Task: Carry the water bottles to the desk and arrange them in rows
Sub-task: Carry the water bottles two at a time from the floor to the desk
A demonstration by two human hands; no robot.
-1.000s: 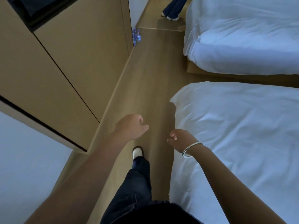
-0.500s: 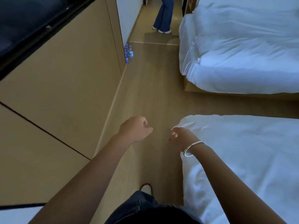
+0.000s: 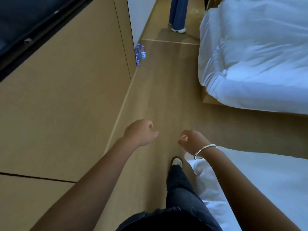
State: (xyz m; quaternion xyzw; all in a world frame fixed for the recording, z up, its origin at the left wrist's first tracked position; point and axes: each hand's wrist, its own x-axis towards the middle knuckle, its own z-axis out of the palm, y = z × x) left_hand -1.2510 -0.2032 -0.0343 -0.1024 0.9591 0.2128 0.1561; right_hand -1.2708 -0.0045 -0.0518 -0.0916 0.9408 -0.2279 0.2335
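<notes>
Empty-handed, a walk toward the water bottles [image 3: 140, 53].

The bottles stood upright on the floor against the wall, well ahead and slightly left; the left hand [image 3: 140, 131], loosely curled like the right hand [image 3: 191, 140], was nearer.

Water bottles [image 3: 139, 53] stand clustered on floor [image 3: 160, 100] far ahead, against corner of wall panel [image 3: 70, 90] at left; two beds at right, far bed [image 3: 256, 52] beyond near bed [image 3: 266, 177]; left hand [image 3: 140, 132] and right hand [image 3: 191, 140] held out over floor, apart; second person's legs [image 3: 178, 14] beyond bottles.
</notes>
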